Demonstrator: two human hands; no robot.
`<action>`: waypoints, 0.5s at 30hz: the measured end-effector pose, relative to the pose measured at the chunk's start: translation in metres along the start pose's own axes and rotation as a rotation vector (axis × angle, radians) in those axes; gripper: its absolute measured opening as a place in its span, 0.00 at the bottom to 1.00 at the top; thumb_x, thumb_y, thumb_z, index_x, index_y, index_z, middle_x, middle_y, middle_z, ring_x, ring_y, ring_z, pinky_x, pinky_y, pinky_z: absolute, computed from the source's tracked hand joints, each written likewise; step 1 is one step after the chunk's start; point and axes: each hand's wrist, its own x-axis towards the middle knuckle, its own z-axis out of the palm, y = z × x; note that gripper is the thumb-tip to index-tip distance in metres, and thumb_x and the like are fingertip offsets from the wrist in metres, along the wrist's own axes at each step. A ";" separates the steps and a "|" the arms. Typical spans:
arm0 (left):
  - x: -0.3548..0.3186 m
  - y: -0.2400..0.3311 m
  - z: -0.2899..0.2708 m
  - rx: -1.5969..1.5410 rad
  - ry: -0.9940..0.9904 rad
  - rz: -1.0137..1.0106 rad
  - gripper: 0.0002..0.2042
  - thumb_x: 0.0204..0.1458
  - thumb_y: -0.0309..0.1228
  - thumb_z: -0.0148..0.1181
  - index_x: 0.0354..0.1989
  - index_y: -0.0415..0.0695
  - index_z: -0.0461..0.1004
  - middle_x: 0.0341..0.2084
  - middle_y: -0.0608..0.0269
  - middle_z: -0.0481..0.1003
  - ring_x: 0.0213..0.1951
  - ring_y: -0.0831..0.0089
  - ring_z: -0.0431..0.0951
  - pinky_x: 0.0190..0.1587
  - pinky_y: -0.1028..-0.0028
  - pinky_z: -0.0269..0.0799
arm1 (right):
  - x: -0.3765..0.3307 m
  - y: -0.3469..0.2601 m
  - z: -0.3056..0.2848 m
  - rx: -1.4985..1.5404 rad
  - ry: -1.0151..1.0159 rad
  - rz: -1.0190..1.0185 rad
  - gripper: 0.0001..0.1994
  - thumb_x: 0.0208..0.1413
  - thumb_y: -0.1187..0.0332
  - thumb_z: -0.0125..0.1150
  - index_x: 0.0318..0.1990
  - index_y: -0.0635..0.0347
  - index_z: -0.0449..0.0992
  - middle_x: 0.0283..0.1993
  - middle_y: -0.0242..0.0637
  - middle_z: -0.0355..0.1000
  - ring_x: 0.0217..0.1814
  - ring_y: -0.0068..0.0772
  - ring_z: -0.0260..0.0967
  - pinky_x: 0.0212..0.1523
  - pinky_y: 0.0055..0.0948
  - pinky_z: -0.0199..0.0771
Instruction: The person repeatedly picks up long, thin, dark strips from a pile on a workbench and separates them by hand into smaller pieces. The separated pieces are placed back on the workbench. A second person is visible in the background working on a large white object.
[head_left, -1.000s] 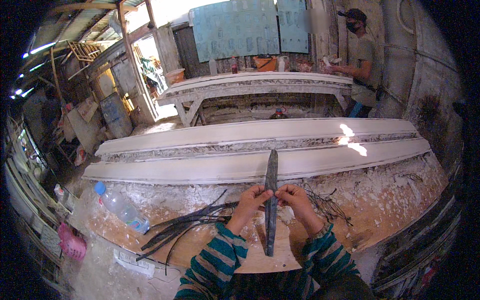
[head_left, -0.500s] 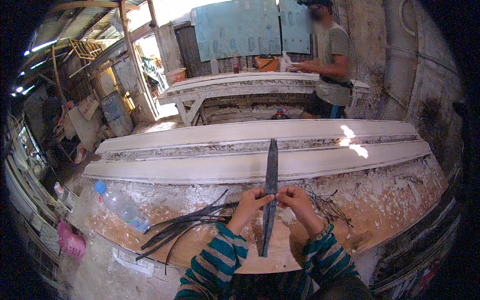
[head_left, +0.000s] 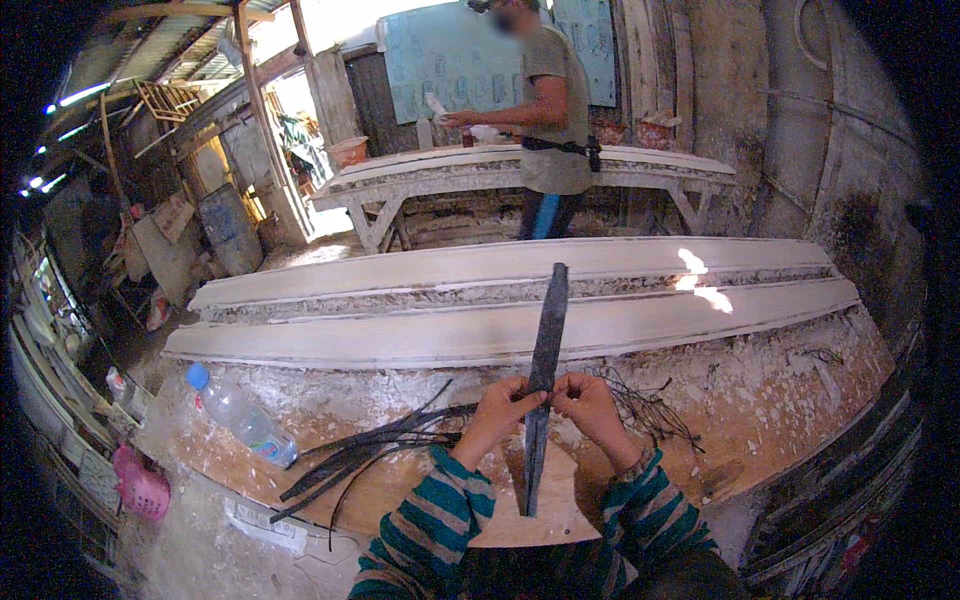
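A flat dark strip [head_left: 548,330], tapered toward its ends, stands lengthwise before me and leans slightly right at the far end. My left hand [head_left: 503,420] pinches its left edge near the middle between thumb and fingers. On the opposite edge, level with it, my right hand [head_left: 590,410] has its fingertips closed on the strip. Left of my left hand, a bundle of similar black strips [head_left: 365,452] lies on the wooden board. Thin dark strands [head_left: 660,408] lie tangled beyond my right hand.
Two long white-coated pieces [head_left: 420,337] run across the board's far side. A clear bottle with a blue cap [head_left: 240,415] lies at left, above a pink basket [head_left: 143,485] below the table. Farther back, a person [head_left: 560,110] stands beyond a white-topped bench [head_left: 450,178].
The strip's far end has tilted a little to the right while both hands keep their grip on it. The other person has moved left along the far bench.
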 end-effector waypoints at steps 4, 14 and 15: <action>0.000 0.001 0.002 -0.057 0.007 0.015 0.11 0.47 0.35 0.58 0.31 0.39 0.74 0.22 0.67 0.73 0.24 0.80 0.69 0.28 0.78 0.66 | -0.001 -0.003 0.000 -0.100 0.054 -0.050 0.04 0.42 0.72 0.59 0.23 0.61 0.71 0.19 0.29 0.67 0.21 0.17 0.61 0.22 0.19 0.62; -0.005 0.007 0.005 -0.002 -0.020 0.048 0.08 0.50 0.32 0.54 0.33 0.40 0.72 0.22 0.70 0.71 0.23 0.84 0.66 0.24 0.82 0.63 | -0.009 -0.021 0.005 -0.132 0.102 -0.059 0.07 0.41 0.70 0.61 0.23 0.61 0.70 0.19 0.31 0.67 0.21 0.19 0.64 0.24 0.22 0.67; -0.006 0.008 0.005 -0.002 -0.026 0.074 0.08 0.50 0.32 0.54 0.33 0.40 0.72 0.22 0.70 0.71 0.23 0.84 0.66 0.24 0.82 0.62 | -0.009 -0.021 0.005 -0.149 0.109 -0.095 0.07 0.41 0.70 0.62 0.23 0.61 0.70 0.19 0.31 0.67 0.21 0.20 0.64 0.23 0.23 0.67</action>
